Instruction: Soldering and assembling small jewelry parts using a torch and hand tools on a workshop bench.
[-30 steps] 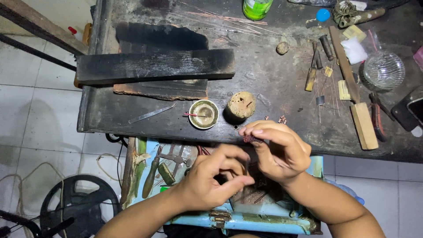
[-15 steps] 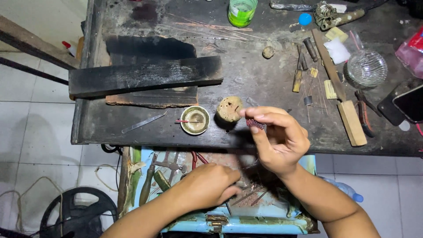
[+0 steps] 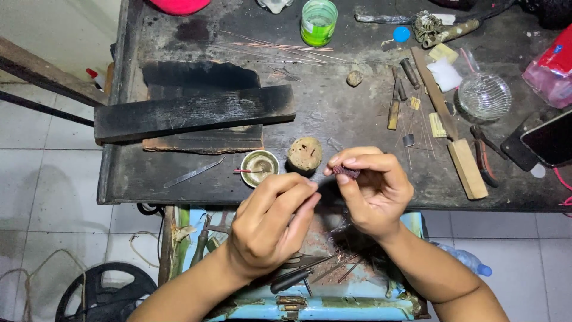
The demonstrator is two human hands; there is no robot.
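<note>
My right hand (image 3: 372, 191) pinches a small dark reddish piece (image 3: 346, 172) between thumb and forefinger, just in front of the dark workbench (image 3: 333, 119). My left hand (image 3: 271, 223) is raised beside it, fingertips pressed together close to the piece; whether it grips something thin I cannot tell. Behind the hands on the bench sit a small brass dish (image 3: 260, 167) with a red-tipped pin across it and a rough tan lump (image 3: 305, 154).
A charred black plank (image 3: 193, 113) lies at left over a board. Files, wooden sticks, pliers (image 3: 482, 156), a glass bowl (image 3: 484, 96), a green cup (image 3: 318, 22) and a phone (image 3: 551, 140) crowd the right. An open blue tool tray (image 3: 333, 298) sits below my hands.
My left hand has risen from the tool tray up to the right hand. The right hand still holds the small piece and has barely moved.
</note>
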